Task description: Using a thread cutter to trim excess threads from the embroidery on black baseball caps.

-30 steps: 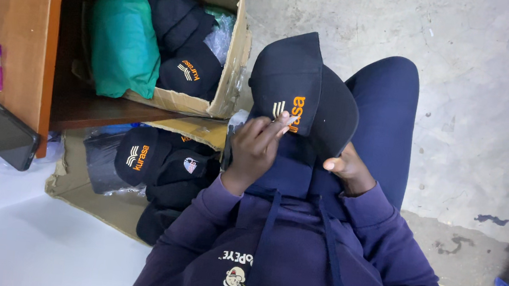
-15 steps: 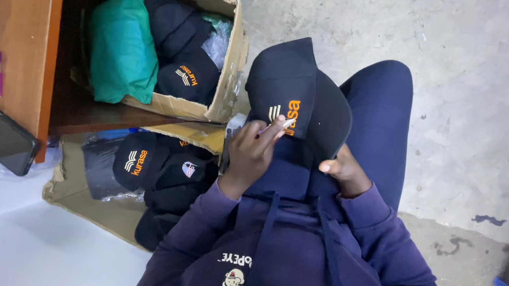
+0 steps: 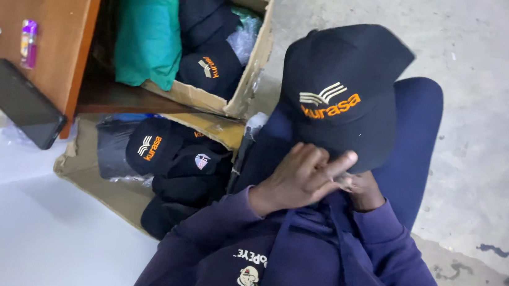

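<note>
Holding black cap (image 3: pixel 340 89) | fingers (image 3: pixel 311 167) at its rear edge

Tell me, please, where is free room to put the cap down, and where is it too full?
Free: the white surface below the phone, and the concrete floor right of the knee. Crowded: the upper box and the lower box, both full of caps.

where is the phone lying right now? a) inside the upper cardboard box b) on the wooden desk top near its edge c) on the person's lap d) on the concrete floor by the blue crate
b: the dark phone lies flat on the wooden desk top at its near edge, below a small purple lighter, apart from both cardboard boxes.
</note>
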